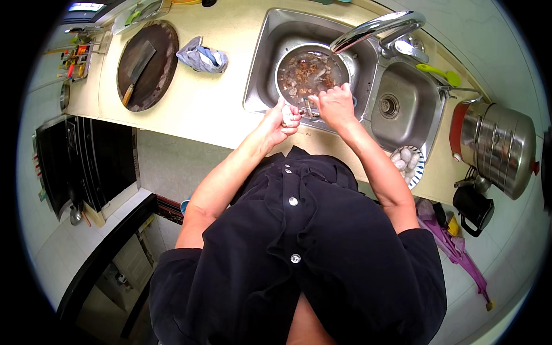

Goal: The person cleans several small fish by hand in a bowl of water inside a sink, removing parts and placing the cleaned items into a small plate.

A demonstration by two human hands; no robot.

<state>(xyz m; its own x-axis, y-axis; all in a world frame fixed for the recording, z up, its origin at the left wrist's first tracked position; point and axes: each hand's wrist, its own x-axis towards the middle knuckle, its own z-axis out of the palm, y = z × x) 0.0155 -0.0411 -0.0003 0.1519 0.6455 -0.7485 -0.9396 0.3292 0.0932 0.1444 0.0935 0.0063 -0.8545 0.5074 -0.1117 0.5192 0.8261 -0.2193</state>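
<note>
My left hand [281, 120] curls around a small pale lump [286, 116], which looks like a peeled root vegetable, at the front rim of the sink. Just right of it, my right hand [335, 106] is closed in a fist on a small tool [308, 103] with blue parts, perhaps a peeler; most of it is hidden by the fingers. Beyond both hands, a round metal basin [277, 82] stands in the larger sink bowl [264, 64]. Cloudy water in it carries brown and grey peelings [308, 71].
A chrome faucet [375, 28] arches over the basin. At right are a smaller sink bowl [401, 114], a striped dish [417, 174] of pale oval pieces and a steel pot [502, 142]. Leftward lie a crumpled cloth [202, 57] and a cleaver [142, 62] on a round chopping board [166, 56].
</note>
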